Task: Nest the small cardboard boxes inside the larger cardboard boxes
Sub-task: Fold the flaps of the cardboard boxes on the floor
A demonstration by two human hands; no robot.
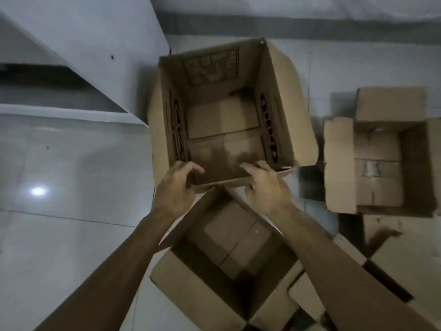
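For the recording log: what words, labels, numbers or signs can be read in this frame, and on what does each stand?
None can be read.
Far inner wall of the large open box: a framed block of dark print, too blurred to read.
Left inner wall: dark lettering, unreadable.
Right inner wall: dark lettering, unreadable.
Box on the right: a pale tape or label patch, no text discernible.
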